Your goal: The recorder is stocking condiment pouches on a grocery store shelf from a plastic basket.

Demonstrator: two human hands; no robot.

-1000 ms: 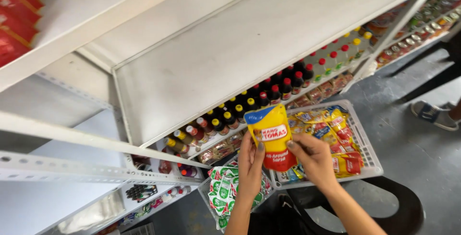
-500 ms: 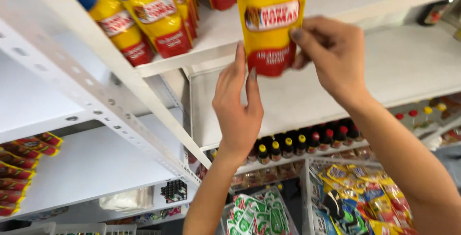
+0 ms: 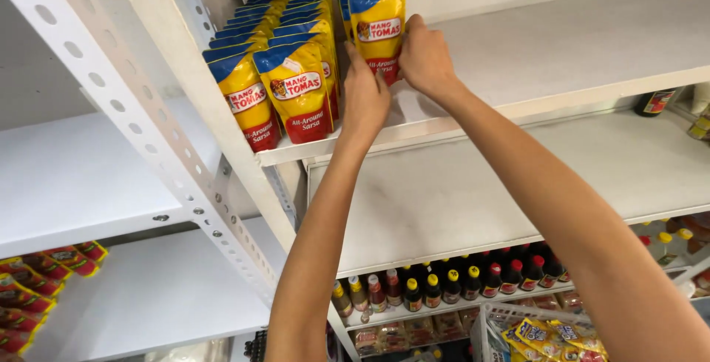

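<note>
Okay, head view: both your hands are up at the upper shelf [image 3: 562, 51], on one yellow sauce pouch [image 3: 377, 25] with a blue top and red bottom band. Your left hand [image 3: 366, 96] is pressed flat-ish against the pouch's lower left edge, fingers closed up along it. Your right hand [image 3: 425, 55] grips the lower right side, fingers wrapped round the edge. The pouch stands upright on the shelf, at the front of the rightmost row of like pouches. Two more rows of matching pouches [image 3: 296, 85] stand just left of it, reaching the shelf's front lip. Below, a bare middle shelf, then a row of dark bottles [image 3: 458, 284] with red and yellow caps. A wire basket [image 3: 518, 314] holding yellow packets sits bottom right. Red packets [image 3: 37, 273] lie on the lower left shelf.
</note>
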